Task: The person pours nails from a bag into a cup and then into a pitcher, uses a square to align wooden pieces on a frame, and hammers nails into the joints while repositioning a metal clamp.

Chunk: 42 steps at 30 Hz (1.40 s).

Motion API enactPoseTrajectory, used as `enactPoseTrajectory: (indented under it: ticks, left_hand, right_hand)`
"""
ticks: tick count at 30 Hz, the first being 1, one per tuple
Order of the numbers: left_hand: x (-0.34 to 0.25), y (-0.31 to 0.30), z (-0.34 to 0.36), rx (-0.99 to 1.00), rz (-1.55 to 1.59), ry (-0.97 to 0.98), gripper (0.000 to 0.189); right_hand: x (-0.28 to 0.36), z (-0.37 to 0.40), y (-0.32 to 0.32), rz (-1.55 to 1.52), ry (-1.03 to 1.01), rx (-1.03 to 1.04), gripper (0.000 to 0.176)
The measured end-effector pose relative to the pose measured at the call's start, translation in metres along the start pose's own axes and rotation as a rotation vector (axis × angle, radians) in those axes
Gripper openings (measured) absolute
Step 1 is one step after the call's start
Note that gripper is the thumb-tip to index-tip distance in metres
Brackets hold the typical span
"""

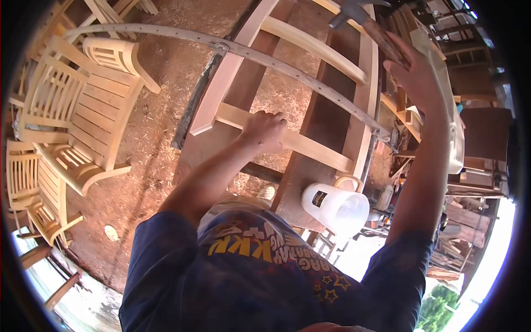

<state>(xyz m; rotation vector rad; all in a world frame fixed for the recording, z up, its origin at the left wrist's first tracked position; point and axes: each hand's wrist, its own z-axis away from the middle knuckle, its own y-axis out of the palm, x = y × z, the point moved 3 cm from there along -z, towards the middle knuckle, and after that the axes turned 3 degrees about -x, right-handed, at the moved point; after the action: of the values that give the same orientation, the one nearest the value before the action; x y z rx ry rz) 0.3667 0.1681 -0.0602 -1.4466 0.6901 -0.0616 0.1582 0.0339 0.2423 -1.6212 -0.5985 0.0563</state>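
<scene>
My left hand [264, 131] is closed over a pale wooden crosspiece [315, 148] of a ladder-like frame, its fingers wrapped on the top edge. My right hand [414, 74] is raised at the frame's far right end, gripping a claw hammer [381, 41] by its wooden handle. The hammer's dark metal head is above the frame's right side rail [365, 105]. A long metal bar clamp [298, 74] with holes lies across the frame between the two side rails. A second, curved crosspiece [315, 48] sits farther from me.
A white plastic container [326, 206] stands near the bench's right edge, close to my body. Dark boards [298, 185] support the frame. Slatted wooden chairs [102, 105] stand on the shaving-strewn ground at left. Stacked timber and clutter fill the right side.
</scene>
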Motion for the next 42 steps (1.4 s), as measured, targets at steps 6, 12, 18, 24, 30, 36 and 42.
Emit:
enactPoseTrajectory:
  ticks: [6, 12, 18, 24, 30, 36, 42]
  left_hand:
    - [0.012, -0.032, 0.005, -0.371, 0.316, -0.066, 0.055]
    - [0.148, -0.092, 0.014, -0.601, 0.006, -0.637, 0.065]
    - [0.2, -0.039, -0.004, -0.377, 0.298, -0.581, 0.058]
    - [0.182, -0.051, -0.003, -0.363, 0.468, -0.579, 0.057]
    - [0.182, -0.047, -0.006, -0.383, 0.39, -0.596, 0.056]
    - [0.183, -0.049, -0.002, -0.362, 0.605, -0.729, 0.053]
    - [0.24, -0.069, -0.017, -0.694, 1.465, -1.048, 0.065]
  right_hand:
    - [-0.115, 0.086, -0.006, -0.454, 0.477, -0.184, 0.06]
    - [-0.269, 0.133, 0.03, -0.541, 0.81, -0.273, 0.017]
    - [-0.359, 0.107, 0.074, -0.48, 0.813, 0.108, 0.024]
    - [-0.405, 0.071, 0.11, -0.534, 0.933, 0.247, 0.028]
    - [-0.4, 0.077, 0.117, -0.66, 0.857, 0.286, 0.02]
    - [-0.344, 0.054, 0.075, -0.363, 0.665, 0.084, 0.03]
    - [-0.157, -0.037, -0.003, 0.004, 0.188, 0.08, 0.078]
